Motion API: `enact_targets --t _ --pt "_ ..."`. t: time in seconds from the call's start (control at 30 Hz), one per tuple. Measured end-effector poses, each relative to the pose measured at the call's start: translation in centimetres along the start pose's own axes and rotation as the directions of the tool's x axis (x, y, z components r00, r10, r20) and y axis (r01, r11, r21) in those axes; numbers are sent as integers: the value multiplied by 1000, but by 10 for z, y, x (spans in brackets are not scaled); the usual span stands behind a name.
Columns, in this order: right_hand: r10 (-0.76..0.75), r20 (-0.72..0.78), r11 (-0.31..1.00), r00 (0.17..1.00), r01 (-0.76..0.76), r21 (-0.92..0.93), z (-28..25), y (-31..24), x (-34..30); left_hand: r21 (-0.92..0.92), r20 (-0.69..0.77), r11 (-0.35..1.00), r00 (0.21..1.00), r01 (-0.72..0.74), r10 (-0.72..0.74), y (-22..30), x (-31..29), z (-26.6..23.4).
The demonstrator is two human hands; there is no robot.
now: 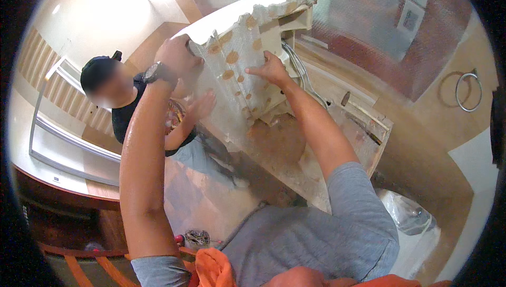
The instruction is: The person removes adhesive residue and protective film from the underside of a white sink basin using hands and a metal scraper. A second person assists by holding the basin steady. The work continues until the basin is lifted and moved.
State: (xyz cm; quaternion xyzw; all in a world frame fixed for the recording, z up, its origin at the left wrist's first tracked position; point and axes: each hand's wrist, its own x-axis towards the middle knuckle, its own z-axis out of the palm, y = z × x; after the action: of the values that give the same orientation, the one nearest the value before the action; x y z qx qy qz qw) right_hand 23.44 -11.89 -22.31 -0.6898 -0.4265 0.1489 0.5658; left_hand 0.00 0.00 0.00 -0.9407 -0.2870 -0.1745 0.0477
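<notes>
A large white curved slab (242, 13) is tipped up on edge over an open-topped cabinet (321, 181). Its pale underside (221, 84) has brown round patches and a ragged rim. My left hand (178, 55), with a watch at the wrist, has its fingers curled over the slab's left edge. Against the underside near the right end, my right hand (272, 69) is spread, thumb out; whether it presses there I cannot tell. Grey hoses (300, 71) hang behind that wrist. Just below my left hand is a co-worker's open hand (203, 105), close to the slab.
A co-worker in a dark shirt (122, 121) stands at the left. On the cabinet lie a hammer (346, 99) and a long tool with a dark handle (373, 138). A plastic-wrapped white fixture (408, 216) stands at the right, below a metal wall ring (480, 93). Tangled wire (196, 238) lies lower left.
</notes>
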Motion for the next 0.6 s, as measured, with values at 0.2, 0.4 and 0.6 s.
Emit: enact_targets --t 0.2,0.4,0.6 --pt "25 -32 999 999 -24 37 16 -8 -4 25 29 1000 1000 10 -11 -13 2 -6" --pt "24 -12 982 1000 -21 188 23 45 24 29 29 1000 1000 -4 3 0 0 -8" --pt "207 -77 973 975 -196 125 29 36 10 148 64 988 996 48 -59 -1 10 -10"
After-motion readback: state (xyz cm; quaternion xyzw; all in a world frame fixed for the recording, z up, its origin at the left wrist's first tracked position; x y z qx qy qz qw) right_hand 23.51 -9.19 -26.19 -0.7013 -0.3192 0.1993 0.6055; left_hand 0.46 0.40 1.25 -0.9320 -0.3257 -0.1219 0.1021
